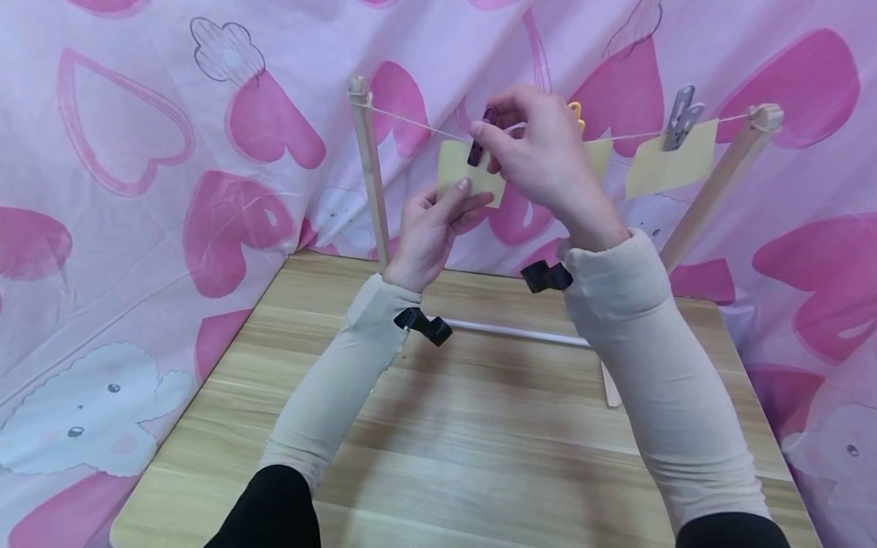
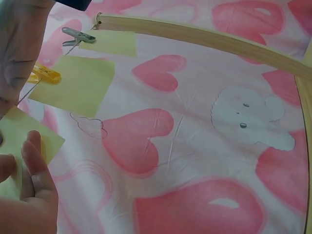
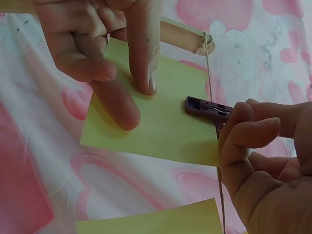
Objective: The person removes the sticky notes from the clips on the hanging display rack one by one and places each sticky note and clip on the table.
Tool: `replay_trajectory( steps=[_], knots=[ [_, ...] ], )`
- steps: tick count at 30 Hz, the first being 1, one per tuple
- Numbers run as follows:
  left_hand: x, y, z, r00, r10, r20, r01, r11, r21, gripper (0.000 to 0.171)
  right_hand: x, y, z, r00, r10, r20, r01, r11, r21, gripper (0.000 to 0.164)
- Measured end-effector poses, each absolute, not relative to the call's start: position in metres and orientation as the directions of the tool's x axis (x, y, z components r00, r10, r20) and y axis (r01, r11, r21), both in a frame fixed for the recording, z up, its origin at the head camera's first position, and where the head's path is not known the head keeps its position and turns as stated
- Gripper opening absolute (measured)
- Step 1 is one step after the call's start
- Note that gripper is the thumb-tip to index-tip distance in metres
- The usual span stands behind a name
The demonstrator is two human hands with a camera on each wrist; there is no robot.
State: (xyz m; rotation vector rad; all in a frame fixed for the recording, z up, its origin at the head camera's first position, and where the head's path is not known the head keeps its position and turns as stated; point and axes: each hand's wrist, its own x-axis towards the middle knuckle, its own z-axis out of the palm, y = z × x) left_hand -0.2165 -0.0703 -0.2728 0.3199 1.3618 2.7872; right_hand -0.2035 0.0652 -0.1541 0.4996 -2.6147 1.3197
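Observation:
A yellow paper square (image 1: 452,160) is at the string (image 1: 411,122), its top edge along it. My left hand (image 1: 426,232) holds this sheet by its lower part, thumb across the near face. With thumb and fingers, my right hand (image 1: 544,148) pinches a dark purple clothespin (image 1: 474,154) at the sheet's top edge. In the right wrist view the clothespin (image 3: 197,106) lies across string and paper, its tip over the sheet; its handle end is partly hidden by the fingers.
Farther right, a grey clip (image 1: 678,125) and a yellow clip (image 1: 577,114) hold two more yellow sheets on the string. Wooden posts (image 1: 370,171) carry it at both ends. A white rod (image 1: 521,332) runs low across the wooden table (image 1: 425,457). Behind hangs a pink heart-patterned cloth (image 1: 137,289).

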Motion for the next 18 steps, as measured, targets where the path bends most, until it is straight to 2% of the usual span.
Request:
replay_trajectory(
  steps=[7,18],
  knots=[
    [-0.2141,-0.0717,-0.2728,-0.978,0.109,0.175,0.075,-0.602,0.795,0.03,-0.1991,0.0678,-0.1537,-0.929,-0.212,0.303,-0.37,0.563,-0.739,0.034],
    [-0.211,-0.0721,-0.2721,-0.98,0.103,0.171,0.079,-0.586,0.806,0.03,-0.1964,0.0659,-0.1572,-0.897,-0.208,0.391,-0.436,0.566,-0.7,0.027]
  ],
)
